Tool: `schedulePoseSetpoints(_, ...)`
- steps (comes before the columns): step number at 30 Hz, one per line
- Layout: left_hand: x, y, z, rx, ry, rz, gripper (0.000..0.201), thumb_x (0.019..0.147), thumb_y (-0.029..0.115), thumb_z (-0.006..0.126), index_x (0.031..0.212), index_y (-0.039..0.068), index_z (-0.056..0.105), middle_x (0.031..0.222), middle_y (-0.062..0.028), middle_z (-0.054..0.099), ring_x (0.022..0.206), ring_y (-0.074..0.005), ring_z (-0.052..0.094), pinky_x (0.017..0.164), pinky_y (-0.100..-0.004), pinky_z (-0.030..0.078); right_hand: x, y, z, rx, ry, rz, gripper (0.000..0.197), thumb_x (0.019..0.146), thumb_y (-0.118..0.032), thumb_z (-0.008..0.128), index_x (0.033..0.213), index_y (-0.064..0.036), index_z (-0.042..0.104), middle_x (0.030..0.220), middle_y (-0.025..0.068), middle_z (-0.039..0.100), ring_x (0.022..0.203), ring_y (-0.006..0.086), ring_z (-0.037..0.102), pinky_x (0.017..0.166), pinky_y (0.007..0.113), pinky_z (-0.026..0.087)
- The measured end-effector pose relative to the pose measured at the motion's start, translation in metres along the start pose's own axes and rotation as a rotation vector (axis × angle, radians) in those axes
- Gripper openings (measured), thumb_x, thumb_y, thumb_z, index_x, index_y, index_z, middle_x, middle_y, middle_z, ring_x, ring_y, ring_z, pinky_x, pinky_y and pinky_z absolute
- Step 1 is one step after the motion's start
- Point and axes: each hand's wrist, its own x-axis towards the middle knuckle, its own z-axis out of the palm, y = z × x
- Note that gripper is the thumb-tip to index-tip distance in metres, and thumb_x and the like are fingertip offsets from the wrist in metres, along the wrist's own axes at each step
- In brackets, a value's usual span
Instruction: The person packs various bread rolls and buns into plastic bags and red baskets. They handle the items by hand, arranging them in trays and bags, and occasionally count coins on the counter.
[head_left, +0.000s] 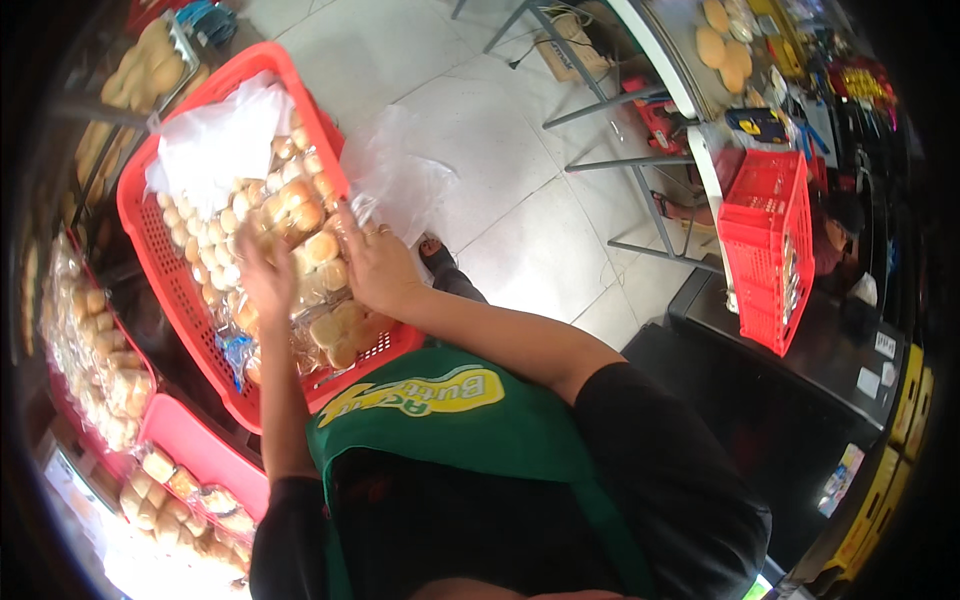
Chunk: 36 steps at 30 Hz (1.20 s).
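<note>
A red plastic basket (278, 68) in front of me holds many bread rolls in clear bags. My left hand (266, 278) is over the small round rolls (207, 238), slightly blurred, its fingers stretched out and the thumb apart. On the basket's right side, my right hand (378, 265) lies by the rim beside a bag of larger golden rolls (322, 250), fingers reaching forward; their tips are partly hidden. A white plastic bag (230, 140) covers the far rolls. Bagged flat buns (337, 330) lie at the near end, below my right hand.
Left of the basket are bagged bread (105, 345) and a red tray (200, 440). Clear plastic (400, 175) hangs past the right rim onto the tiled floor (500, 240). Further right are a metal-legged table (660, 60), a red crate (765, 235) and a black cabinet (720, 410).
</note>
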Motion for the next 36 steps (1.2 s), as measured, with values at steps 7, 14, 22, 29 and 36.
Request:
schedulePoseSetpoints(7, 0.012, 0.071, -0.023, 0.445, -0.635, 0.256, 0.052, 0.087, 0.04, 0.064, 0.132, 0.016, 0.054, 0.146, -0.0156, 0.041, 0.13, -0.0361, 0.044, 0.101, -0.0494, 0.041, -0.003, 0.01, 0.007, 0.1, -0.088, 0.053, 0.073, 0.081, -0.006, 0.051, 0.148, 0.001, 0.024, 0.111, 0.0311, 0.057, 0.09, 0.0437, 0.061, 0.079, 0.053, 0.049)
schedulePoseSetpoints(14, -0.058, 0.092, -0.041, 0.648, -0.569, -0.04, 0.061, 0.077, 0.044, 0.073, 0.123, 0.011, 0.05, 0.114, -0.0125, 0.063, 0.113, -0.0285, 0.058, 0.099, -0.0509, 0.037, -0.003, 0.004, 0.001, 0.08, -0.005, -0.005, 0.087, 0.08, -0.01, 0.063, 0.152, -0.0052, 0.015, 0.098, 0.0267, 0.062, 0.084, 0.0406, 0.063, 0.076, 0.049, 0.05)
schedulePoseSetpoints(22, -0.063, 0.058, -0.089, 0.338, -0.245, -0.349, 0.074, 0.077, 0.043, 0.075, 0.134, 0.005, 0.048, 0.096, -0.021, 0.066, 0.089, -0.0381, 0.066, 0.077, -0.048, 0.052, -0.005, 0.001, 0.004, -0.01, -0.039, 0.029, 0.085, 0.082, -0.01, 0.06, 0.153, -0.0091, 0.012, 0.104, 0.0287, 0.058, 0.093, 0.0437, 0.06, 0.083, 0.049, 0.05)
schedulePoseSetpoints(29, 0.011, 0.028, -0.119, 0.586, 0.321, 0.051, 0.038, 0.081, 0.028, 0.072, 0.113, 0.011, 0.06, 0.1, -0.013, 0.064, 0.099, -0.0325, 0.062, 0.079, -0.0474, 0.05, -0.003, -0.001, 0.006, -0.029, -0.121, 0.07, 0.085, 0.081, -0.007, 0.059, 0.152, -0.0043, 0.012, 0.113, 0.0291, 0.056, 0.103, 0.044, 0.056, 0.089, 0.049, 0.047)
schedulePoseSetpoints(36, 0.015, 0.064, -0.041, 0.623, -0.217, 0.206, 0.039, 0.087, 0.037, 0.062, 0.122, 0.019, 0.06, 0.123, -0.0098, 0.058, 0.121, -0.031, 0.05, 0.092, -0.0574, 0.041, -0.003, -0.005, 0.004, -0.042, -0.076, 0.047, 0.083, 0.082, -0.007, 0.059, 0.152, -0.0048, 0.013, 0.115, 0.0277, 0.054, 0.1, 0.0429, 0.058, 0.087, 0.048, 0.048)
